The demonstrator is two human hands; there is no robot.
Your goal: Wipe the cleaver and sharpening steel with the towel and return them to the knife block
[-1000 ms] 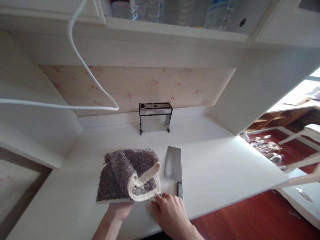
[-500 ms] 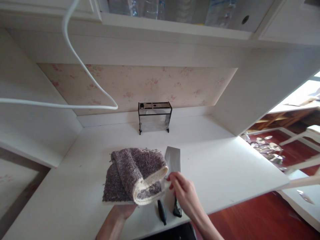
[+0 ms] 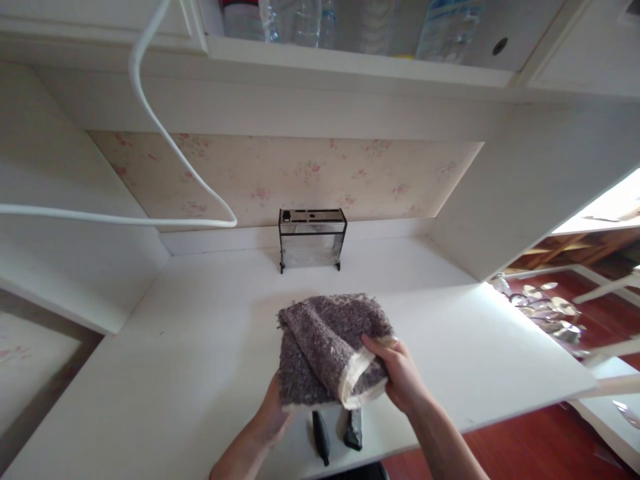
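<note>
A folded brown-grey shaggy cloth [image 3: 320, 347] with a cream edge is held above the counter between my two hands. My left hand [image 3: 276, 408] supports it from the lower left, its fingers hidden beneath. On the right side, my right hand [image 3: 397, 373] grips the edge with the thumb on top. Just below the cloth, two dark handles lie on the counter: a slim black knife handle [image 3: 321, 437] and a wider cleaver handle [image 3: 353, 430]. The cloth covers their blades.
A clear-sided knife block [image 3: 313, 243] with a black frame stands at the back of the white counter [image 3: 210, 347]. A white cable [image 3: 185, 160] hangs at the upper left. Bottles [image 3: 305, 23] sit in the cupboard above. Metal utensils [image 3: 550, 310] show at the right.
The cloth has moved right, over the cleaver's blade. My right hand has gone from beside the cloth's edge to gripping it. My left hand has shifted right with it.
</note>
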